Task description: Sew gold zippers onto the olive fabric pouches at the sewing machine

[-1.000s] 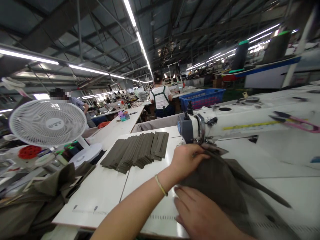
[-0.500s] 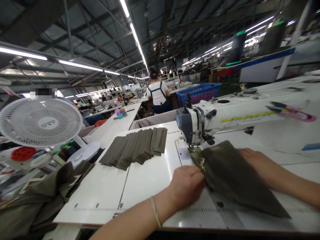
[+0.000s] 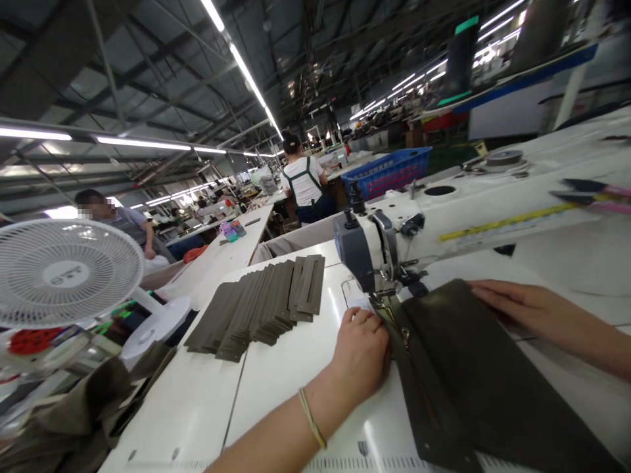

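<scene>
Moved up nearer the presser foot (image 3: 386, 290), the left hand (image 3: 363, 351) curls—grip unclear—beside the zippered olive fabric (image 3: 478, 358) whose end lies there, right hand (image 3: 525, 305) outstretched at the opposite edge, likely an aligning step calling for straight, steady feeding.

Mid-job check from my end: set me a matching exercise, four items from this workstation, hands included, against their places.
Things:
1. left hand
2. right hand
3. grey-green panels
4. yellow tape

Places:
A. along the white body of the sewing machine
B. at the side of the dark cloth away from the gold-coloured pull
C. in an overlapping row on the white table
D. at the cloth's side nearer the gold-coloured pull

Pairs: 1-D, 2-B, 3-C, 4-A
</scene>
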`<state>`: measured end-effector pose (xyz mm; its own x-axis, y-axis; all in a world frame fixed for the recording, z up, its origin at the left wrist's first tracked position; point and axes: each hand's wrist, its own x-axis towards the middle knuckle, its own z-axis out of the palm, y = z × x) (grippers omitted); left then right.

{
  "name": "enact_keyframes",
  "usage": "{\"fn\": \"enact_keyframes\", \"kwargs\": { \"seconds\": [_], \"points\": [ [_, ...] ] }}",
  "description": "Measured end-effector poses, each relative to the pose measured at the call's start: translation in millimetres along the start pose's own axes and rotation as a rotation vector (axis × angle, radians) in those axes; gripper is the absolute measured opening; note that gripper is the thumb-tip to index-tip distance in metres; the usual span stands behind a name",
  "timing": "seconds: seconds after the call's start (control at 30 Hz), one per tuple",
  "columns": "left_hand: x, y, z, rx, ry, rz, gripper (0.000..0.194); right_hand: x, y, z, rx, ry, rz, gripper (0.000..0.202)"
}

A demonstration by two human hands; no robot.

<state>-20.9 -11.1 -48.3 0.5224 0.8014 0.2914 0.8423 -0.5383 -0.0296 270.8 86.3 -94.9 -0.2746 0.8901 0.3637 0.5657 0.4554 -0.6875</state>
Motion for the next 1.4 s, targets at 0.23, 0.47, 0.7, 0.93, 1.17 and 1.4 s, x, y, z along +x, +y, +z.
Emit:
{"fn": "enact_keyframes", "kwargs": {
  "seconds": [0.23,0.47,0.7,0.93,1.17,1.4],
  "points": [
    [-2.3,2.3,-2.7,-0.015,0.071,-0.003,0.004,23.2,-16.6,5.2,0.007,-0.004,0.041,0.049],
    [4.4,1.0,-3.2,0.024,0.013,0.003,0.004,20.3,-15.2,6.7,-0.321,0.054,-0.247,0.041],
    [-1.1,4.3,6.0,-0.069,0.141,-0.102,0.007,16.7,-45.7,7.2,-0.521,0.085,-0.445,0.038],
    [-8.3,0.1,15.9,-0.221,0.334,-0.172,0.029,-9.4,-80.5,67.6,-0.236,0.027,-0.694,0.036],
    [-1.1,-9.3,17.2,-0.139,0.290,0.104,0.019,-4.3,-73.0,65.4,-0.255,-0.077,-0.701,0.039],
    [3.8,-6.9,9.4,-0.104,0.196,0.150,0.018,-1.4,-73.5,60.9,-0.266,-0.107,-0.731,0.038]
  ]
}}
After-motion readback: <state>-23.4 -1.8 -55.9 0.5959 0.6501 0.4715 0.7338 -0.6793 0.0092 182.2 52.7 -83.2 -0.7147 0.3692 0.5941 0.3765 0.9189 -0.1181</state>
